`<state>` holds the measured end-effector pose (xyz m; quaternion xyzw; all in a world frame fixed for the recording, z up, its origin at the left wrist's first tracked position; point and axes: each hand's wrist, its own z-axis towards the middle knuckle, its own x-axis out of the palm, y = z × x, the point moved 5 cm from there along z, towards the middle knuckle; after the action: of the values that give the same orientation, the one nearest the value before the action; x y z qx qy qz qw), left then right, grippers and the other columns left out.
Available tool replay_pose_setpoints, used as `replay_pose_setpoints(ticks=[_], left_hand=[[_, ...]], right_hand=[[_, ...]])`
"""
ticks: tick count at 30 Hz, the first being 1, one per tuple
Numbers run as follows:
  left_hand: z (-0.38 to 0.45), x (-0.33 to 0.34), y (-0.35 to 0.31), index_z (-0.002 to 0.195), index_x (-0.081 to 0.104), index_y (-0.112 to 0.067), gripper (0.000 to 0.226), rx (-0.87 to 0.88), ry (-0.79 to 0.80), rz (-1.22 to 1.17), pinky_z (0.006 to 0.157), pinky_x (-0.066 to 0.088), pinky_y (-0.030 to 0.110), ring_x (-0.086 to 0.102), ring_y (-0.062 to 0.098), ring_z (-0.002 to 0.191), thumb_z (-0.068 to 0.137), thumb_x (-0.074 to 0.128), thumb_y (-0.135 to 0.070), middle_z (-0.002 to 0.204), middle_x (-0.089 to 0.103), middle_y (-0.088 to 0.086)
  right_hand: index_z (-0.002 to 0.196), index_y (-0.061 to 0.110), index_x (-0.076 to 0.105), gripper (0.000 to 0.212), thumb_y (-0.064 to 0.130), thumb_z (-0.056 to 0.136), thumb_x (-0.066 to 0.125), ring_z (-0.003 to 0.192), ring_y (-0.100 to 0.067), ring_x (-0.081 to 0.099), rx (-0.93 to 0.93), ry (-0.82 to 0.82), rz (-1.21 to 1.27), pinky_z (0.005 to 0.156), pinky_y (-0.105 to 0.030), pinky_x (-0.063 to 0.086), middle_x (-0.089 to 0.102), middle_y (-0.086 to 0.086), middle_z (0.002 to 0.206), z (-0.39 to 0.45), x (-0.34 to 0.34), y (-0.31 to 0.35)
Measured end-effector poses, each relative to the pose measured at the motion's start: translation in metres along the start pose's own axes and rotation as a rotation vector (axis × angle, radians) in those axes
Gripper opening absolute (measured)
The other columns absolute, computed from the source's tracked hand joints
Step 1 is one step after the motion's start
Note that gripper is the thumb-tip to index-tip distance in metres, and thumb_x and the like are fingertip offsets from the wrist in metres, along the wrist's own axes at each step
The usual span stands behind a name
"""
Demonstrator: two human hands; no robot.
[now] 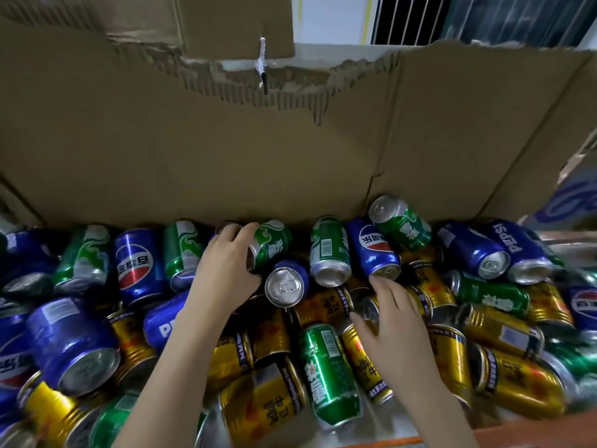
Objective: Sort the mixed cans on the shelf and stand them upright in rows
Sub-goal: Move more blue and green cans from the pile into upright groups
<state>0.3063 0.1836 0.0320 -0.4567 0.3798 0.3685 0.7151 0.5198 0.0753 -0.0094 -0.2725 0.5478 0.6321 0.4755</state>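
Observation:
Several blue Pepsi cans, green cans and gold Red Bull cans lie mixed on their sides across the shelf. My left hand (226,270) grips a green can (271,245) lying at the back centre, fingers curled over its end. My right hand (391,321) reaches into the pile with fingers spread, its fingertips near the base of a blue Pepsi can (376,250) and over a gold can (365,305). One blue can (286,284) points its silver top at me between my hands. A green can (326,373) lies in front, between my forearms.
A torn brown cardboard sheet (290,140) forms the back wall behind the cans. An orange shelf edge (533,431) runs along the front right. Cans fill the shelf from left to right, some stacked on others, such as a green one (400,221) at the back.

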Motion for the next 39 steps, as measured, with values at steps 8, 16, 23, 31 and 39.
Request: replay_pose_setpoints(ticks=[8, 16, 23, 31, 39], left_hand=[[-0.040, -0.048, 0.006, 0.133, 0.049, -0.014, 0.079, -0.001, -0.193, -0.052, 0.087, 0.047, 0.041, 0.053, 0.032, 0.111, 0.062, 0.083, -0.013, 0.127, 0.053, 0.008], [-0.096, -0.064, 0.000, 0.125, 0.057, -0.010, 0.079, -0.002, -0.317, -0.137, 0.083, 0.043, 0.031, 0.060, 0.029, 0.102, 0.052, 0.088, -0.008, 0.117, 0.058, 0.009], [-0.105, -0.059, 0.001, 0.128, 0.054, -0.013, 0.080, 0.036, -0.284, -0.172, 0.081, 0.045, 0.029, 0.057, 0.026, 0.100, 0.054, 0.086, -0.008, 0.115, 0.055, 0.005], [-0.098, -0.059, -0.049, 0.126, 0.055, -0.011, 0.074, 0.104, -0.326, -0.299, 0.080, 0.048, 0.031, 0.054, 0.021, 0.102, 0.058, 0.085, -0.009, 0.117, 0.054, 0.007], [-0.111, -0.009, -0.191, 0.125, 0.057, -0.012, 0.078, 0.284, -0.217, -0.334, 0.082, 0.045, 0.025, 0.056, 0.016, 0.099, 0.055, 0.088, -0.020, 0.115, 0.057, 0.005]], right_hand=[[0.147, 0.021, 0.018, 0.075, 0.022, 0.087, 0.062, 0.138, -0.021, 0.023, -0.131, 0.051, -0.048, 0.106, -0.031, 0.032, 0.021, -0.004, 0.149, 0.051, 0.014, 0.037], [0.146, 0.036, 0.011, 0.087, 0.003, 0.082, 0.060, 0.133, -0.036, 0.023, 0.003, 0.141, -0.109, 0.094, -0.043, 0.046, -0.006, -0.004, 0.152, 0.067, 0.032, 0.049], [0.136, 0.030, 0.038, 0.065, 0.017, 0.079, 0.068, 0.132, -0.032, 0.030, -0.038, 0.038, -0.044, 0.095, -0.044, 0.042, 0.017, -0.002, 0.151, 0.069, 0.021, 0.051], [0.125, 0.024, 0.052, 0.061, 0.006, 0.071, 0.073, 0.131, -0.024, 0.035, -0.135, -0.368, 0.176, 0.100, -0.036, 0.042, 0.032, -0.003, 0.144, 0.015, -0.076, 0.037], [0.118, 0.013, 0.058, 0.060, -0.002, 0.063, 0.078, 0.118, -0.018, 0.044, -0.089, -0.615, 0.151, 0.098, -0.006, 0.032, 0.041, -0.013, 0.137, -0.066, -0.165, -0.072]])
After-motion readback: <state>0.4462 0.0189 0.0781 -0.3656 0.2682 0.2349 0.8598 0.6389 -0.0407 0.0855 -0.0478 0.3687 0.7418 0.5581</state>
